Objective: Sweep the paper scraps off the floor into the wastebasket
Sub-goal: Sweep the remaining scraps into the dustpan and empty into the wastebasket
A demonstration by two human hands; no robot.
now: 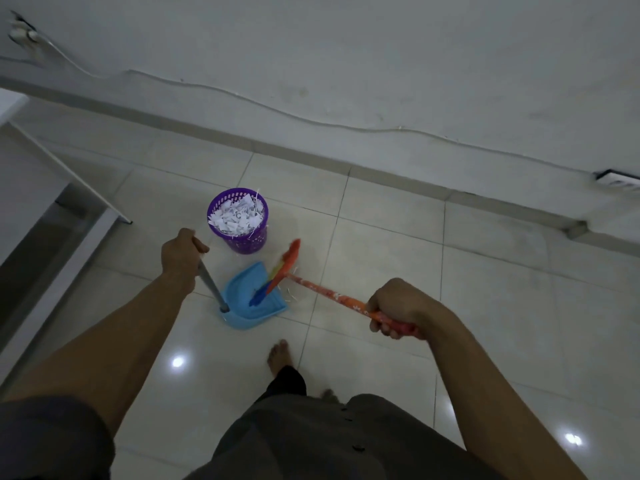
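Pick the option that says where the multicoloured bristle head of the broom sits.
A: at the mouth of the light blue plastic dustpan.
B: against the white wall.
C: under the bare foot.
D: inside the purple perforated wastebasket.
A: the multicoloured bristle head reaches into the open mouth of the light blue plastic dustpan, while the purple perforated wastebasket stands beyond it, full of paper scraps.

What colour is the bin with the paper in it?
The wastebasket is purple; head view.
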